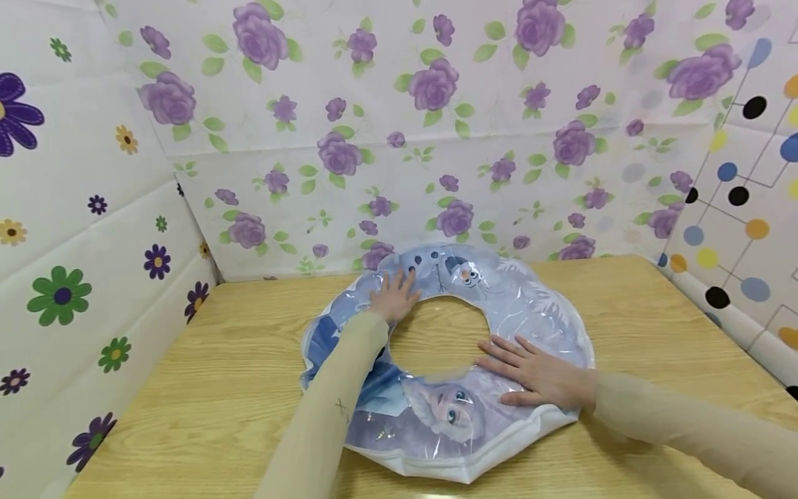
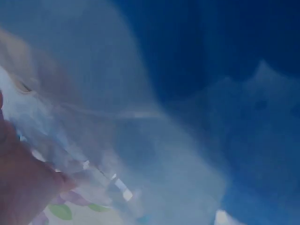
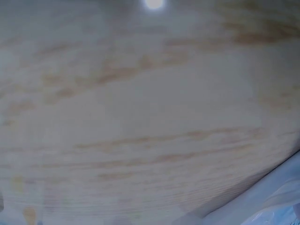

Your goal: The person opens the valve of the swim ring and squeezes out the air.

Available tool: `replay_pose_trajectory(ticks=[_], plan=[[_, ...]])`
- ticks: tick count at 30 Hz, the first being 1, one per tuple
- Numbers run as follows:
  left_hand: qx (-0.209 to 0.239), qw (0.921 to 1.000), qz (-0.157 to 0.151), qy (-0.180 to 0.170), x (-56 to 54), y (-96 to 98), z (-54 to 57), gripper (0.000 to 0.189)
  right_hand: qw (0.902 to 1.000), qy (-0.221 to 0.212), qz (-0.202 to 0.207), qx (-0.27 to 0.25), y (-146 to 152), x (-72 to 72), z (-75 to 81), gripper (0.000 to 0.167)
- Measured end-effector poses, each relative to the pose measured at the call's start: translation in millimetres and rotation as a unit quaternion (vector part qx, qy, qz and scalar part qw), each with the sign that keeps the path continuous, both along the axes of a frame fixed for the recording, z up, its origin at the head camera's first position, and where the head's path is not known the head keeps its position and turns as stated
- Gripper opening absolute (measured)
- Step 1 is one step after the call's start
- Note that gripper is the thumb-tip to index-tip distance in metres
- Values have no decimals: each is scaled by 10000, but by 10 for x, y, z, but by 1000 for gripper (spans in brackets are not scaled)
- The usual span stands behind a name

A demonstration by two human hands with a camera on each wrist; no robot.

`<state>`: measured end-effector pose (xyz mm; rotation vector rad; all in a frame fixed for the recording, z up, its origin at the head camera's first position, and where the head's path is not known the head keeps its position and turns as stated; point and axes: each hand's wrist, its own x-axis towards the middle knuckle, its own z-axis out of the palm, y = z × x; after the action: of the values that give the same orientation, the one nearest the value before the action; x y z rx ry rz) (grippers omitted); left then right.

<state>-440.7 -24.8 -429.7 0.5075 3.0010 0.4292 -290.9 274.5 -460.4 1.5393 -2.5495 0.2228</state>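
A flat, deflated swim ring (image 1: 548, 315) lies on the wooden table (image 1: 218, 388), printed with a snowman at the back and a cartoon character's head at the front. My left hand (image 1: 394, 296) rests on its back left part, fingers spread near the inner hole. On its right part my right hand (image 1: 542, 374) lies palm down with straight, spread fingers, the tips at the hole's edge. In the left wrist view the ring's blue plastic (image 2: 197, 122) fills most of the picture, with a blurred bit of the left hand (image 2: 28, 178) at the side.
A white cloth with purple roses (image 1: 436, 138) hangs behind the table. Flowered cloth (image 1: 75, 242) stands at the left, and dotted cloth (image 1: 742, 208) at the right. The right wrist view shows mostly tabletop (image 3: 150, 108), with the ring's edge (image 3: 262, 197) in the lower corner.
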Motion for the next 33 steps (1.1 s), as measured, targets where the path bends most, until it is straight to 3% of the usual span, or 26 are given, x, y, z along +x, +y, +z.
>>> replay_pose_trajectory(ticks=[5, 8, 14, 20, 26, 33], plan=[[-243, 9979, -17, -592, 98, -14, 70, 56, 10000, -18, 29, 18, -7, 15, 11, 64], [-294, 9973, -115, -656, 139, -21, 89, 55, 10000, -45, -3, -12, -8, 27, 10, 64], [-335, 9963, -169, -776, 119, -18, 53, 56, 9997, -154, -169, 68, -19, 36, 93, 63], [-317, 9956, -35, -876, 72, -18, 7, 53, 9987, -58, -497, -32, -148, -14, 522, 59], [-284, 9958, 3, -867, 83, -25, 12, 53, 9925, 60, -1161, -366, -333, -192, 968, 62], [-323, 9959, 48, -845, 156, -5, 52, 54, 9704, 694, -2300, -249, -642, -504, 1167, 62]])
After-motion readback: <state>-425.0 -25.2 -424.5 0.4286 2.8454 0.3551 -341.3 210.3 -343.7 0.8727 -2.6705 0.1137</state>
